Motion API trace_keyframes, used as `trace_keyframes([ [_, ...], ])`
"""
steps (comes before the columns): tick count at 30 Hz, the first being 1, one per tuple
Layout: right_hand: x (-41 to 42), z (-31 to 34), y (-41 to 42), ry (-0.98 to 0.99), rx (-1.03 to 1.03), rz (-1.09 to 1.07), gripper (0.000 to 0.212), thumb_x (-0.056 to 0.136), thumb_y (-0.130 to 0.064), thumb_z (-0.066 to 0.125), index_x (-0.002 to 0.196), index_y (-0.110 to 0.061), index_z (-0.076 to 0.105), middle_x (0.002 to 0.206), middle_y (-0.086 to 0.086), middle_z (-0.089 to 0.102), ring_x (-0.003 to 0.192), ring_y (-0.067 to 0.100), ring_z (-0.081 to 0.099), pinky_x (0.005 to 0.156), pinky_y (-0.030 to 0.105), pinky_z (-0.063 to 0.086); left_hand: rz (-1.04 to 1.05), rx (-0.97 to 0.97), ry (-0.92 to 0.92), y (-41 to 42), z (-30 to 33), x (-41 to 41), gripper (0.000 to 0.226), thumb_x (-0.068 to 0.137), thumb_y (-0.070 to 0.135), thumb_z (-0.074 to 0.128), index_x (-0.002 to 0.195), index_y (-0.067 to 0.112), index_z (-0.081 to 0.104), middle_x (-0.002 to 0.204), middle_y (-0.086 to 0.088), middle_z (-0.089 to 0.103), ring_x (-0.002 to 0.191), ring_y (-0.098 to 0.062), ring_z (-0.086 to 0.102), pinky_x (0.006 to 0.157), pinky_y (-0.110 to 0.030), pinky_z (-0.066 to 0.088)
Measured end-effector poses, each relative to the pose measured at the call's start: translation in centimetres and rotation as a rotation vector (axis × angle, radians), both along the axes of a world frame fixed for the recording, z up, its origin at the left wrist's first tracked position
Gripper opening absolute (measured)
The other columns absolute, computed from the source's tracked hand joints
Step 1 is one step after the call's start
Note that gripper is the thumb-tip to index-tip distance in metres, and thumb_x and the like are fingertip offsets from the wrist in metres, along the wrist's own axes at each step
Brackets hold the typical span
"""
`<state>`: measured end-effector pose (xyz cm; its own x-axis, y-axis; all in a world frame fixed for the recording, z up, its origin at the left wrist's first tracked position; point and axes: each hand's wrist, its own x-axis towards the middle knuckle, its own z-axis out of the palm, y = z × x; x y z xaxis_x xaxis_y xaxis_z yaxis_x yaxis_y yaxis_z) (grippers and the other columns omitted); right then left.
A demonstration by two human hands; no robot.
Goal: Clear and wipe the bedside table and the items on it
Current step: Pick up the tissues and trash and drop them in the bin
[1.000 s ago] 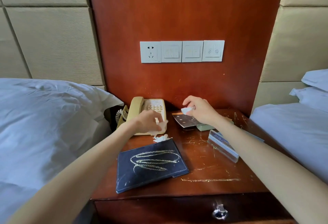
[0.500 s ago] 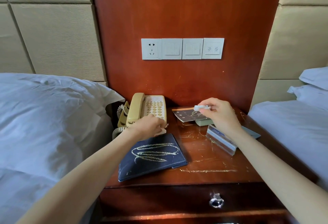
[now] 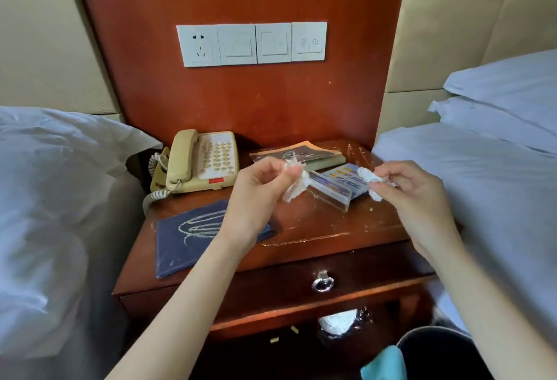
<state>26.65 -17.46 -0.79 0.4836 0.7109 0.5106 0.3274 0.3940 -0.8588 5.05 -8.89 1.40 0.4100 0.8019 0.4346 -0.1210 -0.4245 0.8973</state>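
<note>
Early going, by my judgement: the bedside table (image 3: 316,229) holds its phone (image 3: 202,161), booklets (image 3: 301,153), card stand (image 3: 334,188) and dark folder (image 3: 193,238), streaks unwiped. Above it, the left hand (image 3: 259,196) pinches one crumpled tissue scrap (image 3: 297,181), the right hand (image 3: 413,190) another (image 3: 370,176).

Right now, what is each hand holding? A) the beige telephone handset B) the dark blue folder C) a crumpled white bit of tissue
C: the left hand and right hand each pinch a crumpled white tissue scrap above the wooden bedside table.
</note>
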Motion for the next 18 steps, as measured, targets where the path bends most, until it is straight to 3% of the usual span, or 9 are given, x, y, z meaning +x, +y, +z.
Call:
trace_keyframes([
  [2, 0.9, -1.7, -2.4, 0.050, -0.013, -0.052, 0.038, 0.078, 0.010, 0.066, 0.075, -0.028, 0.068, 0.095, 0.003, 0.070, 0.088, 0.008, 0.068, 0.069, 0.013, 0.050, -0.025, -0.028, -0.002, -1.6, -1.6, 1.2, 0.025, 0.088, 0.027, 0.070, 0.068, 0.022, 0.056, 0.056, 0.013, 0.054, 0.049, -0.003, 0.047, 0.051, -0.015, 0.039],
  [5, 1.7, -4.1, -5.6, 0.080, -0.052, -0.114, 0.035, 0.077, 0.009, 0.066, 0.076, -0.026, 0.069, 0.087, -0.005, 0.071, 0.078, 0.009, 0.066, 0.069, 0.013, 0.049, -0.095, -0.011, 0.016, -4.0, -4.0, 3.2, 0.022, 0.086, 0.013, 0.072, 0.075, 0.020, 0.054, 0.065, 0.014, 0.058, 0.059, -0.004, 0.052, 0.058, -0.016, 0.042],
  [9, 2.9, -7.5, -10.0, 0.025, -0.188, -0.188, 0.025, 0.077, -0.001, 0.071, 0.077, -0.025, 0.067, 0.072, -0.003, 0.069, 0.063, 0.008, 0.063, 0.063, 0.013, 0.048, -0.217, -0.052, 0.088, -7.4, -7.8, 5.9, 0.022, 0.085, 0.012, 0.073, 0.094, 0.027, 0.060, 0.076, 0.004, 0.068, 0.067, -0.011, 0.060, 0.062, -0.032, 0.053],
  [13, 4.2, -11.2, -14.3, -0.043, -0.368, -0.306, 0.035, 0.078, 0.004, 0.069, 0.073, -0.031, 0.067, 0.069, -0.007, 0.065, 0.055, 0.000, 0.054, 0.054, 0.007, 0.040, -0.277, -0.066, 0.263, -10.3, -12.4, 8.4, 0.015, 0.087, 0.010, 0.070, 0.089, 0.024, 0.067, 0.079, 0.007, 0.069, 0.071, -0.016, 0.060, 0.070, -0.034, 0.052],
  [16, 5.0, -13.9, -16.8, -0.100, -0.558, -0.380, 0.030, 0.079, -0.003, 0.068, 0.067, -0.030, 0.066, 0.065, 0.006, 0.063, 0.056, 0.011, 0.055, 0.056, 0.021, 0.042, -0.301, -0.092, 0.427, -11.7, -15.6, 10.4, 0.010, 0.085, 0.009, 0.069, 0.082, 0.018, 0.066, 0.074, 0.003, 0.067, 0.067, -0.013, 0.058, 0.065, -0.030, 0.050],
  [18, 5.2, -15.2, -17.9, -0.130, -0.668, -0.423, 0.028, 0.078, -0.002, 0.067, 0.065, -0.027, 0.065, 0.065, 0.002, 0.064, 0.063, 0.020, 0.058, 0.062, 0.031, 0.044, -0.333, -0.129, 0.502, -12.3, -17.5, 11.8, 0.012, 0.084, 0.008, 0.069, 0.080, 0.017, 0.062, 0.069, 0.005, 0.059, 0.065, -0.013, 0.054, 0.066, -0.027, 0.047],
])
